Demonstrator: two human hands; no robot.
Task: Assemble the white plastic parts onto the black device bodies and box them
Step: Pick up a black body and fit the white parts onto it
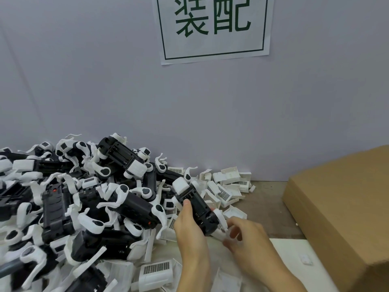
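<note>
Black device body [196,209] is gripped by left hand [189,230]; white part [221,225] at its near end is pinched by right hand [246,239], right of parts pile [84,207].

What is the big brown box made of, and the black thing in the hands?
The big brown box looks like cardboard: dull tan, flat faces, sharp folded edges, no shine. The black device body, gripped by the left hand, looks like hard moulded plastic: smooth, slightly glossy, with crisp ridges. Its white end cap seems matte plastic too. The right hand pinches a small white part, likely the same plastic.
</note>
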